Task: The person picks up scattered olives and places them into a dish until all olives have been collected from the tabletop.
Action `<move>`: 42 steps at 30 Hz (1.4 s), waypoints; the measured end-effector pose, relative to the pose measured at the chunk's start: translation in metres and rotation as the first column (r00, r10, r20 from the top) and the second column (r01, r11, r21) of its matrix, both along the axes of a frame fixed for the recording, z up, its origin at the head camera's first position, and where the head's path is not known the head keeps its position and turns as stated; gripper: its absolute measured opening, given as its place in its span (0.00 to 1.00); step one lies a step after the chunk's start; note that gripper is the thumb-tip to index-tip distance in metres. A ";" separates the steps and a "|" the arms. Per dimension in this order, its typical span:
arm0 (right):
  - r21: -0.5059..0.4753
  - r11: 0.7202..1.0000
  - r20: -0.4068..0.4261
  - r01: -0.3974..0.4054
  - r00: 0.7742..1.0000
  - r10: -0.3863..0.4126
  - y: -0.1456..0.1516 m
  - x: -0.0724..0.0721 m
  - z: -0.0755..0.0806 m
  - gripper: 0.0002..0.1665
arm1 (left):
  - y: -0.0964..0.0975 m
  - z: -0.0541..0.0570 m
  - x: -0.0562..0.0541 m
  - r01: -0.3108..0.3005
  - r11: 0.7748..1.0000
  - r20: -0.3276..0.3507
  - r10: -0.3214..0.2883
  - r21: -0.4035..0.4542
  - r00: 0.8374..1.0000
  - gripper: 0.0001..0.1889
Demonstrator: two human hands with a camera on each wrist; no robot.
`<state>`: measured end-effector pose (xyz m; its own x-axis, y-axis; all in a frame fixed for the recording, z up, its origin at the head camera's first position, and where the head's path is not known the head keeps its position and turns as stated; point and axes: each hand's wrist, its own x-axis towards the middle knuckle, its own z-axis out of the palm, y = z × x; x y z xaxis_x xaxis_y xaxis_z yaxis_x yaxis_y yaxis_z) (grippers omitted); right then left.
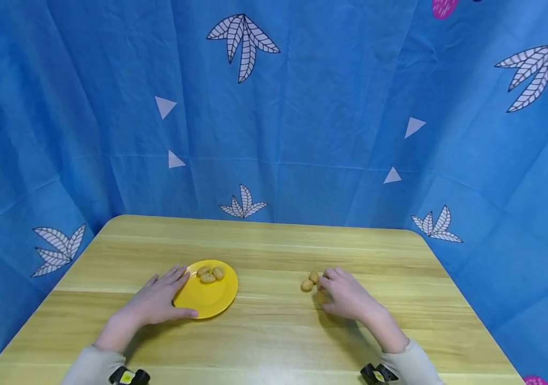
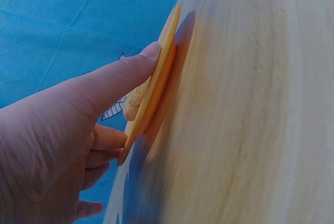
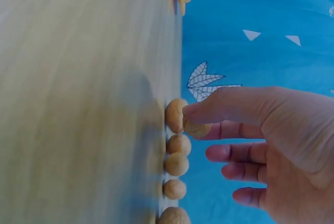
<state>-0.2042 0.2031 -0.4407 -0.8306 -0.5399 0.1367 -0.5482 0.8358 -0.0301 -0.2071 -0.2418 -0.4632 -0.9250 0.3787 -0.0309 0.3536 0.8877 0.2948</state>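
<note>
A yellow plate (image 1: 211,297) lies on the table at centre left, with three small tan potatoes (image 1: 208,277) on its far part. My left hand (image 1: 155,301) is spread along the plate's left side, thumb on the near rim and fingers at the far left. The left wrist view shows the thumb resting over the rim (image 2: 166,62). To the right, my right hand (image 1: 346,294) pinches a small potato (image 3: 197,129) between thumb and index finger. Several more potatoes (image 3: 177,164) sit on the table close by; in the head view, the hand partly hides this group (image 1: 307,285).
The light wooden table (image 1: 264,342) has rounded far corners. A blue curtain (image 1: 322,107) with leaf and triangle prints hangs behind it and along both sides. Black wrist devices (image 1: 129,376) sit at both sleeves.
</note>
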 end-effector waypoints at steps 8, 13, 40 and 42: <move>-0.012 1.000 0.009 -0.022 1.000 0.022 -0.011 -0.002 0.007 0.18 | -0.001 0.000 0.000 -0.002 1.000 -0.016 0.002 0.000 1.000 0.57; -0.019 0.999 0.005 -0.050 0.999 0.050 -0.018 -0.003 0.008 0.17 | -0.001 0.000 0.000 -0.004 1.000 -0.015 0.004 -0.002 1.000 0.57; 0.004 0.983 -0.032 -0.182 0.983 0.183 -0.069 -0.006 0.014 0.18 | -0.001 0.000 -0.001 -0.002 1.000 -0.003 0.002 -0.006 1.000 0.58; 0.009 0.981 -0.041 -0.193 0.980 0.193 -0.072 -0.006 0.015 0.18 | -0.001 0.000 0.000 0.000 1.000 -0.006 0.000 -0.005 1.000 0.58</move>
<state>-0.2107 0.1307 -0.4262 -0.7046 -0.6901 0.1655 -0.6997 0.7144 -0.0003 -0.2069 -0.2429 -0.4631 -0.9251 0.3788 -0.0273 0.3555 0.8891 0.2883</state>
